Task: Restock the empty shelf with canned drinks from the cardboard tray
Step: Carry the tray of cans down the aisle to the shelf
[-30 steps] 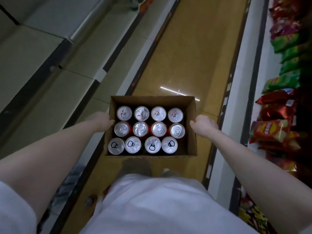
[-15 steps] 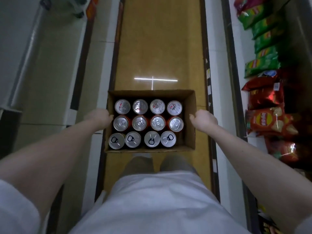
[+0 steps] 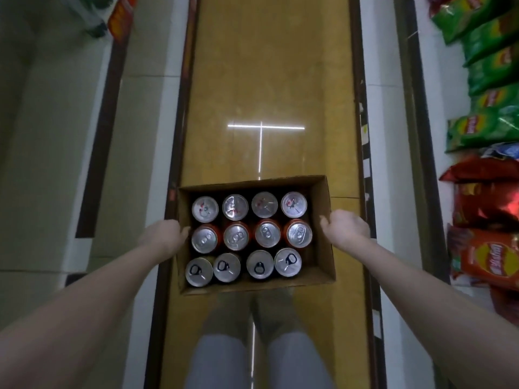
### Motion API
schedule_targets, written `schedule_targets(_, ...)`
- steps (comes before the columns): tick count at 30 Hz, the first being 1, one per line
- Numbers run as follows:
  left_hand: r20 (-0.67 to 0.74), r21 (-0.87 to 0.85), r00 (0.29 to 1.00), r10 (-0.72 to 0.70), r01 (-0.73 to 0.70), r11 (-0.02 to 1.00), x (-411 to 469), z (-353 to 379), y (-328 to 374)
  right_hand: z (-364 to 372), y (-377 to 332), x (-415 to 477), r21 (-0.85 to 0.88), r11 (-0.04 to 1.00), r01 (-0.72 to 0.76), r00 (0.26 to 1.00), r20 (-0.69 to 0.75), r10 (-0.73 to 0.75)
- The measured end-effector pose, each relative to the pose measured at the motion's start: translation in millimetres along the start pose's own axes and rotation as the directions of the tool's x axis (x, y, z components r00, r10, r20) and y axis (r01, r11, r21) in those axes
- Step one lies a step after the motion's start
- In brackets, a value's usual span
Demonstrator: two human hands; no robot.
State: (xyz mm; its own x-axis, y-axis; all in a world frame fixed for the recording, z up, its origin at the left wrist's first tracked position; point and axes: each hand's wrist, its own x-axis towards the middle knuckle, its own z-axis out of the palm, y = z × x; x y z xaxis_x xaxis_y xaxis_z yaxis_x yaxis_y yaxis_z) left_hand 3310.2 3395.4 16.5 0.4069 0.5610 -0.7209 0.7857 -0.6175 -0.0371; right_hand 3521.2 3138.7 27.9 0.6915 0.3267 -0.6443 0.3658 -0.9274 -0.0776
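A brown cardboard tray hangs in front of me over the yellow aisle floor, carried between both hands. Inside stand several canned drinks in three rows, silver tops up; the middle row shows orange sides. My left hand grips the tray's left wall, fingers curled under and out of sight. My right hand grips the right wall the same way. Pale bare shelves run along the left side of the aisle.
Shelves on the right hold green crisp bags and red and orange crisp bags. The narrow yellow floor runs ahead between the two shelf rows. A few packages sit at the far left top. My legs show below the tray.
The view has swung from the left shelves to straight down the aisle. The tray stays held between both hands and has tilted slightly, right side further away.
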Motion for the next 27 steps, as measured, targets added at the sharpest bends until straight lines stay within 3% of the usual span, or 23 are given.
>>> schedule_targets(5,0.046,-0.033,0.999,0.009,-0.008,0.999,84.0,44.7,4.0,57.7,5.9,67.0,0.064,0.996,-0.066,0.992,0.110,0.059)
schedule_targets(10,0.040,0.029,0.997,0.063,-0.064,0.997,221.0,134.2,17.3,177.3,4.3,192.5,0.012,0.995,-0.094,0.993,0.066,0.094)
schedule_targets(14,0.005,0.068,0.998,0.061,-0.061,0.996,315.4,188.5,22.4,249.4,1.9,277.7,0.009,0.999,-0.036,0.999,0.028,0.036)
schedule_targets(20,-0.042,0.074,0.997,0.065,-0.062,0.995,411.0,225.9,21.3,302.1,-16.0,372.0,0.049,0.999,0.020,0.999,-0.034,-0.018)
schedule_targets(27,-0.093,0.053,0.995,0.022,-0.017,0.998,450.2,230.8,17.7,313.2,-31.7,420.4,0.023,0.997,0.077,0.994,-0.076,-0.075)
